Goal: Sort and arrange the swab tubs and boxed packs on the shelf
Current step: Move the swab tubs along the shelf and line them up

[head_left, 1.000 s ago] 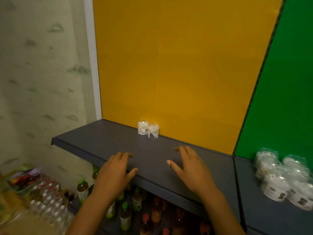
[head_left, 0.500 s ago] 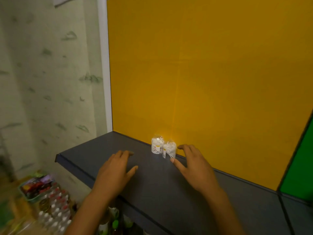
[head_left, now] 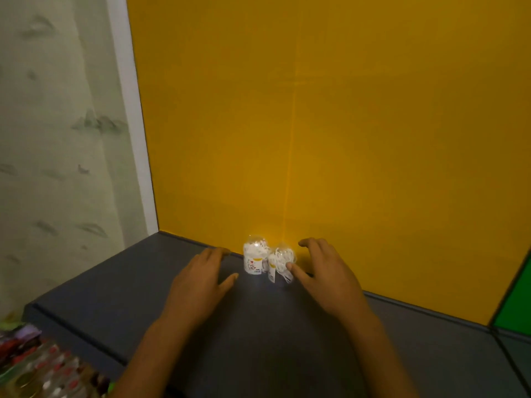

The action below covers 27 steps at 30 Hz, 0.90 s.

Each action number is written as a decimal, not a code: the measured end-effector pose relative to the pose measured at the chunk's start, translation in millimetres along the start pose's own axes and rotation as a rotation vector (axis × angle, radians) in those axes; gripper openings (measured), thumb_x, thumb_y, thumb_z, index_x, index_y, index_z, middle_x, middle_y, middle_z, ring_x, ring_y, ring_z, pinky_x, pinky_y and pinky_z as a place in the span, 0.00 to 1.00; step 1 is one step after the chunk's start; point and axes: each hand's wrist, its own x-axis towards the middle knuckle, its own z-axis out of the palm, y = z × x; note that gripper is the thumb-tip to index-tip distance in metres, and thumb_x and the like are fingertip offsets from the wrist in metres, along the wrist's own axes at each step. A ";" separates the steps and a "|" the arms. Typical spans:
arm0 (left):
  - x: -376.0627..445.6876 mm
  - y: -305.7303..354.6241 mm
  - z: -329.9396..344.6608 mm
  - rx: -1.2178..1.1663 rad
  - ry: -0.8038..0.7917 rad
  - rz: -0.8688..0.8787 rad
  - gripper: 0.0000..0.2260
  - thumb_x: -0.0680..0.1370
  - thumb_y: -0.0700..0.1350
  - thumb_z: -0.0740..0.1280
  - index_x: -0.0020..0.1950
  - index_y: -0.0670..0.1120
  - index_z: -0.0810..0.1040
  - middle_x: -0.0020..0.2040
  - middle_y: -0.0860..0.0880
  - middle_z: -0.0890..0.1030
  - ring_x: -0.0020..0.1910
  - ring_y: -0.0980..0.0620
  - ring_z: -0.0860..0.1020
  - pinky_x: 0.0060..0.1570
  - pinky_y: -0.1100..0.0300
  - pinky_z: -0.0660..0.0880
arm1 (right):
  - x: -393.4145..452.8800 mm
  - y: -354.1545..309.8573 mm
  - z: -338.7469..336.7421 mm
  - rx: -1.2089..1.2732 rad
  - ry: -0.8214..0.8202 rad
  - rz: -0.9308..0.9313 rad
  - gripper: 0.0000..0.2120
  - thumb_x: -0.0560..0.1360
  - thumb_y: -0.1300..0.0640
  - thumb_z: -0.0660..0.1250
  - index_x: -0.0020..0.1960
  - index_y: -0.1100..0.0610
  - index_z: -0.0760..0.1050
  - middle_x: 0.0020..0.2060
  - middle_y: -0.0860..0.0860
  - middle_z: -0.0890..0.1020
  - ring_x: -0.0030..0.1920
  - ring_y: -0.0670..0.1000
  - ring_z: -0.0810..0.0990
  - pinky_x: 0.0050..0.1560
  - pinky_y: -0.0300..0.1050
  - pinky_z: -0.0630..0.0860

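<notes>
Two small clear swab tubs sitting on the dark grey shelf [head_left: 94, 288], right at the back edge against the yellow back panel [head_left: 316, 124]. Left tub [head_left: 254, 258] standing upright, domed lid up, printed label facing the camera. Right tub [head_left: 281, 264] sitting just beside it, touching or nearly touching, can't tell which; it's looking slightly tilted, with a label flap hanging off its left side. Left hand [head_left: 201, 278] hovering palm-down over the shelf just left of the left tub, fingers spread and relaxed, gripping nothing, thumb pointing toward the tub but apart from it. Right hand [head_left: 324, 271] coming in from the right with fingers loosely arched; thumb tip is touching the front of the right tub, the other fingers reaching behind it near the panel, not wrapped round it, so it's contact only, no real grasp. Green panel [head_left: 517, 305] showing at far right past a dark divider. Pale patterned wall [head_left: 57, 139] and white upright trim [head_left: 132, 116] at left. Blurred bottles with coloured caps [head_left: 48, 377] showing on a lower level at bottom left
</notes>
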 end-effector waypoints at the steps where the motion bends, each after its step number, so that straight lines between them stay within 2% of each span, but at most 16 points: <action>1: 9.1 -4.6 4.2 -0.018 -0.008 0.023 0.21 0.77 0.56 0.65 0.68 0.53 0.68 0.63 0.52 0.74 0.62 0.51 0.73 0.55 0.56 0.73 | 2.5 -0.5 3.5 -0.011 0.005 0.020 0.23 0.77 0.38 0.62 0.68 0.48 0.66 0.65 0.46 0.72 0.62 0.49 0.73 0.53 0.43 0.73; 6: 54.1 -27.4 27.2 -0.109 -0.048 0.099 0.22 0.76 0.54 0.68 0.67 0.52 0.69 0.62 0.51 0.74 0.61 0.51 0.73 0.55 0.54 0.74 | 13.4 -3.6 22.3 -0.043 0.018 0.130 0.23 0.77 0.37 0.62 0.67 0.46 0.66 0.64 0.44 0.71 0.60 0.48 0.73 0.52 0.41 0.73; 12: 93.5 -54.7 57.1 -0.232 -0.106 0.177 0.23 0.75 0.51 0.70 0.68 0.49 0.69 0.63 0.48 0.73 0.61 0.49 0.73 0.56 0.55 0.73 | 22.1 -12.8 42.2 -0.043 0.082 0.198 0.22 0.77 0.38 0.62 0.66 0.47 0.68 0.63 0.44 0.71 0.61 0.48 0.74 0.53 0.44 0.74; 15: 108.8 -64.0 70.2 -0.340 -0.115 0.209 0.25 0.74 0.51 0.71 0.68 0.48 0.69 0.63 0.49 0.73 0.59 0.52 0.73 0.57 0.57 0.73 | 27.4 -16.2 52.0 -0.051 0.100 0.221 0.22 0.78 0.38 0.62 0.66 0.48 0.68 0.63 0.44 0.71 0.61 0.48 0.73 0.53 0.44 0.74; 18: 116.0 -75.4 86.8 -0.478 -0.120 0.203 0.26 0.73 0.51 0.72 0.69 0.50 0.68 0.61 0.50 0.73 0.54 0.55 0.73 0.54 0.57 0.75 | 34.6 -17.9 59.5 -0.033 0.124 0.237 0.21 0.78 0.39 0.62 0.66 0.49 0.68 0.62 0.45 0.72 0.61 0.48 0.73 0.55 0.45 0.74; 22: 121.2 -87.6 105.0 -0.584 -0.132 0.158 0.28 0.72 0.54 0.72 0.69 0.51 0.67 0.61 0.52 0.73 0.55 0.55 0.74 0.54 0.54 0.76 | 40.3 -19.7 68.6 -0.034 0.179 0.263 0.20 0.79 0.40 0.61 0.67 0.48 0.67 0.61 0.45 0.72 0.61 0.47 0.73 0.57 0.44 0.73; 25: 122.9 -90.0 113.6 -0.647 -0.197 0.170 0.33 0.69 0.58 0.73 0.70 0.52 0.67 0.62 0.54 0.73 0.56 0.56 0.74 0.54 0.58 0.75 | 40.4 -21.5 72.8 -0.014 0.225 0.279 0.20 0.79 0.41 0.61 0.67 0.48 0.67 0.62 0.44 0.72 0.61 0.45 0.72 0.57 0.41 0.72; 27: 123.1 -89.2 118.0 -0.697 -0.248 0.178 0.36 0.67 0.57 0.75 0.71 0.51 0.65 0.62 0.56 0.73 0.57 0.58 0.74 0.52 0.65 0.73 | 39.6 -21.9 75.0 -0.010 0.243 0.275 0.20 0.79 0.42 0.62 0.68 0.48 0.67 0.62 0.44 0.72 0.61 0.44 0.72 0.57 0.40 0.72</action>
